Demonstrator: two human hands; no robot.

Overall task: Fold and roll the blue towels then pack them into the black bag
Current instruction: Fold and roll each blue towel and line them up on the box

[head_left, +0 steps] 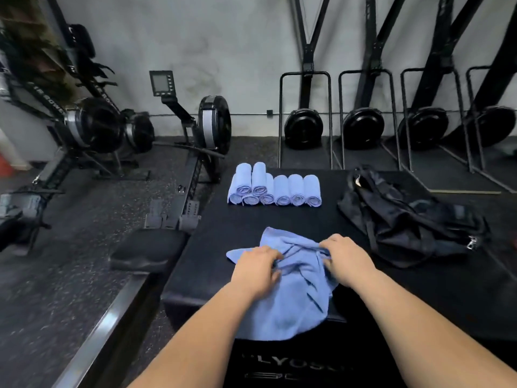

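At the bottom middle of the frame, a loose, crumpled blue cloth towel is lying on the near edge of a big black soft box, with one part hanging over the front. The left hand and the right hand are both sitting on it, fingers curled and pinching bunched-up cloth near its middle. This towel is not folded or rolled yet, so I think the person is just starting on it. Higher up, in the middle of the frame, about eight rolled blue towels are waiting in a neat pile, six below and two on top. To the right of them, the floppy black fabric bag is lying on the same box. No towel is showing inside it, so the packing looks like it is all left to do.
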